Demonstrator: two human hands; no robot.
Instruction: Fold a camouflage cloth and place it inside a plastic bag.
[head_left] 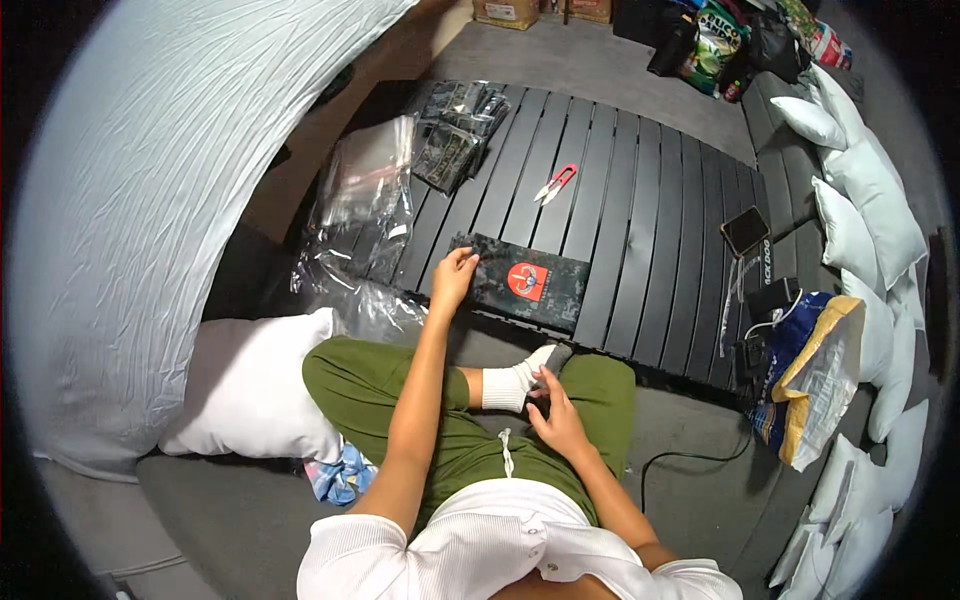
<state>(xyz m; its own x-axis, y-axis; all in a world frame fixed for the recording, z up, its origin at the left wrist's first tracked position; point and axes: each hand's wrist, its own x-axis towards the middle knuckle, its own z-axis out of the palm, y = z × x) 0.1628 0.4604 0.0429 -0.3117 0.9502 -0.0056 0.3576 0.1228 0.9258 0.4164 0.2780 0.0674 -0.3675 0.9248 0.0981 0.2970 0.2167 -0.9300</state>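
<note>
Of two hands (455,278) (561,420), one touches one camouflage-patterned piece (527,282).

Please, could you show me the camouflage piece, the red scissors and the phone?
Camouflage piece (524,282), head view: red emblem.
Red scissors (567,178), head view: handle.
Phone (746,231), head view: screen.

Left forearm (425,365) reaching toward twelve o'clock, left fingers (464,257) bent. Right forearm (613,495) angled toward eleven o'clock, right hand (560,418) lower (nearer body), its fingers loosely parted, slightly curved.
</note>
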